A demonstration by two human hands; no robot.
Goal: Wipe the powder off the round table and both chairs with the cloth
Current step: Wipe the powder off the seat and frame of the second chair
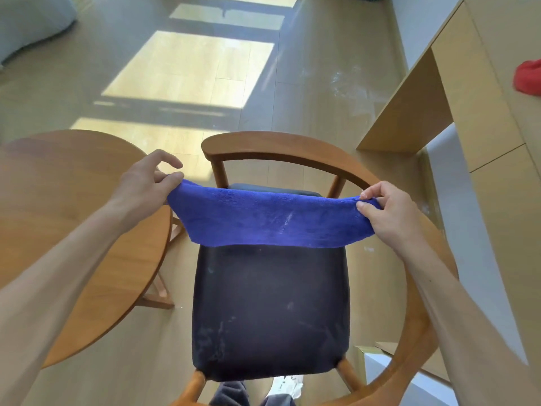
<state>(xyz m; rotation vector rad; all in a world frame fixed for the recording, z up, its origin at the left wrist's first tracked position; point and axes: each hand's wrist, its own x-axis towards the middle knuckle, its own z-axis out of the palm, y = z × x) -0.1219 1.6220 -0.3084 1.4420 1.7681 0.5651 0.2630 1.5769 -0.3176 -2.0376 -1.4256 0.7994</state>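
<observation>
A blue cloth (263,221) hangs stretched between my two hands above a wooden chair. My left hand (146,183) pinches its left end and my right hand (389,212) pinches its right end. A faint white smear shows on the cloth's middle. Below it is the chair's dark seat (269,312), with pale powder marks near its front left corner. The curved wooden backrest (281,148) arcs round the seat's far and right sides. The round wooden table (58,224) stands to the left of the chair.
A light wooden desk (480,92) runs along the right, with a red item (528,79) on it. White powder streaks lie on the floor (348,83) beyond the chair. A white box (380,364) sits by the chair's lower right. My feet show at the bottom edge.
</observation>
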